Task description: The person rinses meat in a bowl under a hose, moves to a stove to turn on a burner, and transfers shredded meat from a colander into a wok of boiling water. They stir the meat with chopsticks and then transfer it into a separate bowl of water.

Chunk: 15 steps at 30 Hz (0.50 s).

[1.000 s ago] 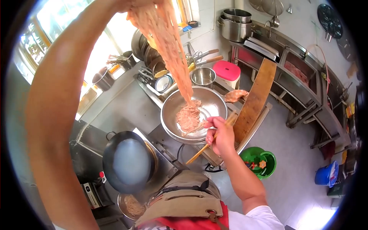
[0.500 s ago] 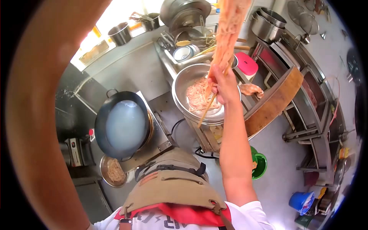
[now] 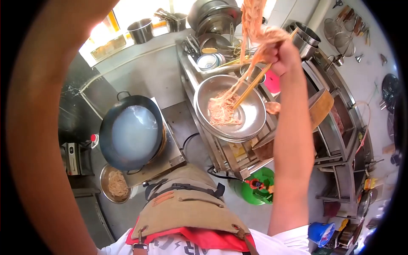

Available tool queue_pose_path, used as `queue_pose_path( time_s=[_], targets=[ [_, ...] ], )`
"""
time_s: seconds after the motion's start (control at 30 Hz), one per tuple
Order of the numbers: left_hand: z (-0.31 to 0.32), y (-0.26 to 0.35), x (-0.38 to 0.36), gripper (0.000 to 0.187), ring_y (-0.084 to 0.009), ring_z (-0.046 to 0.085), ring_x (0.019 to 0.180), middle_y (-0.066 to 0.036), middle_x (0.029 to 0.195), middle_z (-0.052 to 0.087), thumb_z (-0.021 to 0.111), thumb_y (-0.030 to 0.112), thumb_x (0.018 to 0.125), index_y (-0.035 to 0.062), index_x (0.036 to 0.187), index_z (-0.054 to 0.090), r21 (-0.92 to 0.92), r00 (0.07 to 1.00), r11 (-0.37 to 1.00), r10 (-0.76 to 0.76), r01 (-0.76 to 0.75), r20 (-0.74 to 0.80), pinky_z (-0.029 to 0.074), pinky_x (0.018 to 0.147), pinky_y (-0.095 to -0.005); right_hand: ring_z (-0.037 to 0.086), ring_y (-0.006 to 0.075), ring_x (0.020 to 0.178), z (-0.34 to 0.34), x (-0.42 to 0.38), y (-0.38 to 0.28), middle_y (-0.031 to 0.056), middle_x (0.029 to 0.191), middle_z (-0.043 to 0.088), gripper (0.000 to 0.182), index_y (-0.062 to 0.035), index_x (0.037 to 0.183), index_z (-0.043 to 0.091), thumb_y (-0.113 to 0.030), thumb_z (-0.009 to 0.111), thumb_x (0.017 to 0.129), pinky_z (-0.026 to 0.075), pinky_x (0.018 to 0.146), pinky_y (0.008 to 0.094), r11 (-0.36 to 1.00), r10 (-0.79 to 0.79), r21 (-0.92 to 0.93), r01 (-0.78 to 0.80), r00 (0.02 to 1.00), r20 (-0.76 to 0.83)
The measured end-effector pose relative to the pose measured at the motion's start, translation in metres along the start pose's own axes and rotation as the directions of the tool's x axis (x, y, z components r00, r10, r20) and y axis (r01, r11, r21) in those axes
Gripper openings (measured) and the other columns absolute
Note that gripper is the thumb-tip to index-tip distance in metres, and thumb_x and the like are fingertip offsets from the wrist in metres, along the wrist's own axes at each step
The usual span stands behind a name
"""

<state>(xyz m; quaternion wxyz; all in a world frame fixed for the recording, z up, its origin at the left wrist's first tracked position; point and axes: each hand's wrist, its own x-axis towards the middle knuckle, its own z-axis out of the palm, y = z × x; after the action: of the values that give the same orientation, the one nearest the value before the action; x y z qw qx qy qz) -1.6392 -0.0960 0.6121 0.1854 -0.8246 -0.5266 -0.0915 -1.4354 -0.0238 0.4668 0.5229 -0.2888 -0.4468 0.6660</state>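
Observation:
My right hand (image 3: 284, 55) is raised above the back right of a steel bowl (image 3: 254, 114), its fingers wrapped round a pair of wooden chopsticks (image 3: 256, 80) that slant down into the bowl. Long pale-pink strips of raw meat (image 3: 251, 21) hang from the top edge of the view and gather at this hand. Thin strands trail from there to a heap of shredded meat (image 3: 223, 111) in the bowl. My left arm (image 3: 38, 127) reaches up along the left side; its hand is beyond the top of the view.
To the left, a black wok (image 3: 107, 142) of cloudy liquid sits on a stove. A smaller steel bowl of pale strips (image 3: 117, 182) stands below it. Right of the big bowl are a pink lid (image 3: 272, 81) and a thick wooden board (image 3: 321, 108). A green gas cylinder (image 3: 250, 193) stands beneath.
My right hand has moved up and to the right, away from the bowl, with the chopsticks. The meat strips now spread out and sag, with strands stretching into the bowl.

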Motion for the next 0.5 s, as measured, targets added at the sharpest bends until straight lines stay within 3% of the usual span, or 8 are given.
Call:
queue_pose_path(
  time_s=[0.1, 0.2, 0.27, 0.37, 0.5],
  targets=[
    [0.001, -0.004, -0.004, 0.022, -0.0299, 0.064, 0.079, -0.016, 0.086, 0.067, 0.064, 0.020, 0.071, 0.0042, 0.085, 0.070, 0.006, 1.000, 1.000, 0.019, -0.019, -0.015, 0.050, 0.069, -0.0390, 0.034, 0.0040, 0.044, 0.019, 0.009, -0.057, 0.0005, 0.059, 0.047, 0.023, -0.0033, 0.084, 0.055, -0.011, 0.036, 0.092, 0.022, 0.034, 0.0177, 0.998, -0.033, -0.044, 0.036, 0.997, 0.064],
    [0.002, -0.009, -0.013, 0.021, -0.0296, 0.064, 0.079, -0.015, 0.086, 0.067, 0.064, 0.020, 0.071, 0.0043, 0.084, 0.070, -0.004, 0.999, 1.000, 0.022, -0.022, -0.025, 0.050, 0.069, -0.0388, 0.036, 0.0027, 0.045, 0.028, 0.023, -0.106, -0.0018, 0.064, 0.048, 0.018, -0.0066, 0.086, 0.054, -0.015, 0.040, 0.094, 0.024, 0.034, 0.0160, 0.989, -0.063, -0.122, 0.084, 0.984, 0.165],
    [0.003, -0.018, -0.023, 0.021, -0.0294, 0.064, 0.079, -0.015, 0.086, 0.067, 0.065, 0.020, 0.071, 0.0044, 0.084, 0.070, 0.015, 1.000, 1.000, 0.012, -0.011, -0.016, 0.050, 0.069, -0.0387, 0.035, 0.0036, 0.046, 0.004, 0.061, -0.137, -0.0016, 0.067, 0.046, 0.016, -0.0049, 0.092, 0.053, -0.014, 0.040, 0.096, 0.024, 0.034, 0.0166, 0.993, -0.101, -0.038, 0.110, 0.979, 0.178],
    [0.005, -0.027, -0.036, 0.021, -0.0291, 0.064, 0.079, -0.015, 0.085, 0.067, 0.065, 0.019, 0.070, 0.0046, 0.084, 0.070, 0.047, 1.000, 0.999, 0.007, -0.007, 0.013, 0.050, 0.069, -0.0384, 0.034, 0.0048, 0.048, -0.001, 0.080, -0.167, -0.0005, 0.069, 0.044, 0.016, -0.0032, 0.096, 0.051, -0.013, 0.038, 0.097, 0.024, 0.035, 0.0173, 0.988, -0.067, -0.104, 0.112, 0.928, 0.367],
    [0.007, -0.032, -0.047, 0.020, -0.0287, 0.064, 0.079, -0.014, 0.085, 0.067, 0.065, 0.019, 0.070, 0.0048, 0.083, 0.070, 0.080, 1.000, 0.997, 0.009, -0.011, 0.027, 0.051, 0.069, -0.0381, 0.035, 0.0052, 0.047, 0.030, 0.058, -0.172, 0.0010, 0.065, 0.043, 0.015, -0.0025, 0.093, 0.051, -0.009, 0.038, 0.095, 0.025, 0.034, 0.0167, 0.975, -0.179, -0.089, 0.202, 0.958, 0.223]
  ],
)
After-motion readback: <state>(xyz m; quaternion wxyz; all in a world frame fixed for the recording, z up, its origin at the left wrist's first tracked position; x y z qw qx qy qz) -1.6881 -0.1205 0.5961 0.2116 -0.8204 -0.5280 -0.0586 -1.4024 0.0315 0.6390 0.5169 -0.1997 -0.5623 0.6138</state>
